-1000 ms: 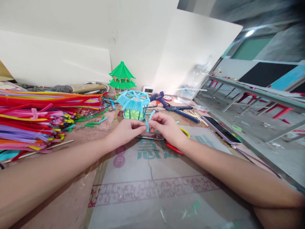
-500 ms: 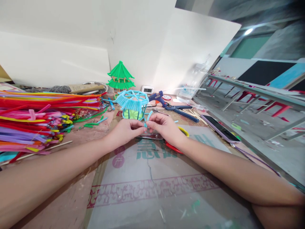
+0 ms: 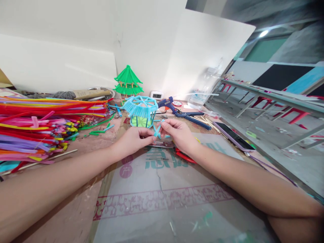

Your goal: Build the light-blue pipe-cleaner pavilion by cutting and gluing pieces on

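Blue pipe-cleaner pieces (image 3: 157, 130), crossed, sit pinched between the fingertips of the left hand (image 3: 133, 137) and right hand (image 3: 178, 133), just in front of a blue pavilion model (image 3: 140, 110). They look light, fuzzy and easily bent, best gripped near the crossing.

White boards (image 3: 152, 44) stand propped along the back of my tabletop (image 3: 83, 148), forming a plain wall in front of me. To my right the room opens onto a grey concrete floor (image 3: 275, 135), a long bench (image 3: 265, 96) with red stools (image 3: 291, 116) beneath, and one bright ceiling light (image 3: 264, 33).
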A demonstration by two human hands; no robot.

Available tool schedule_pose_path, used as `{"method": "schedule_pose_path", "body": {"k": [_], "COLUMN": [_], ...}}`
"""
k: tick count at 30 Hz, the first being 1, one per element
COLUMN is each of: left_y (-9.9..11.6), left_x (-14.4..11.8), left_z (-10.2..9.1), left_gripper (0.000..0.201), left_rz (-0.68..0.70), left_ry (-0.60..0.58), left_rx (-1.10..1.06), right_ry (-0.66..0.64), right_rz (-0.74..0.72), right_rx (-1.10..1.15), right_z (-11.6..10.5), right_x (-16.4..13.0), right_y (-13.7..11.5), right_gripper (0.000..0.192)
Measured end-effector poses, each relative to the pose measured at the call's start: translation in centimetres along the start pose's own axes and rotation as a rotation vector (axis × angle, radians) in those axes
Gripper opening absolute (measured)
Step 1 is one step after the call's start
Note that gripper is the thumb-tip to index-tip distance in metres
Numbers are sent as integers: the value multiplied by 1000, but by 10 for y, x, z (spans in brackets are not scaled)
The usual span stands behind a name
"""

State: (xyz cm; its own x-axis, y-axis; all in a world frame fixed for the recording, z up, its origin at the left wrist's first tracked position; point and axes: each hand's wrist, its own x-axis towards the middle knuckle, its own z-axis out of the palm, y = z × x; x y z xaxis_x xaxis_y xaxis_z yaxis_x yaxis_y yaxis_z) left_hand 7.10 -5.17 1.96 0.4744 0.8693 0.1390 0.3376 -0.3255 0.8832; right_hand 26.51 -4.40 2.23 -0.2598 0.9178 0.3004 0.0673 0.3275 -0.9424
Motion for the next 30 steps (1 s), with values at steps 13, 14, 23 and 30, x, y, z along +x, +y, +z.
{"method": "schedule_pose_path", "body": {"k": [13, 14, 23, 30], "left_y": [-5, -5, -4, -2], "left_x": [1, 1, 1, 2], "left_z": [0, 0, 0, -1], "left_gripper": [23, 23, 23, 21], "left_rz": [24, 24, -3, -20], "left_ry": [-20, -20, 2, 4], "left_rx": [12, 7, -41, -68], "right_ry": [-33, -26, -41, -84], "right_rz": [10, 8, 33, 84], "right_rx": [151, 170, 80, -63], "right_z": [-1, -1, 3, 9], "right_x": [2, 2, 0, -3], "right_y": [6, 6, -1, -10], "right_gripper": [27, 26, 30, 30]}}
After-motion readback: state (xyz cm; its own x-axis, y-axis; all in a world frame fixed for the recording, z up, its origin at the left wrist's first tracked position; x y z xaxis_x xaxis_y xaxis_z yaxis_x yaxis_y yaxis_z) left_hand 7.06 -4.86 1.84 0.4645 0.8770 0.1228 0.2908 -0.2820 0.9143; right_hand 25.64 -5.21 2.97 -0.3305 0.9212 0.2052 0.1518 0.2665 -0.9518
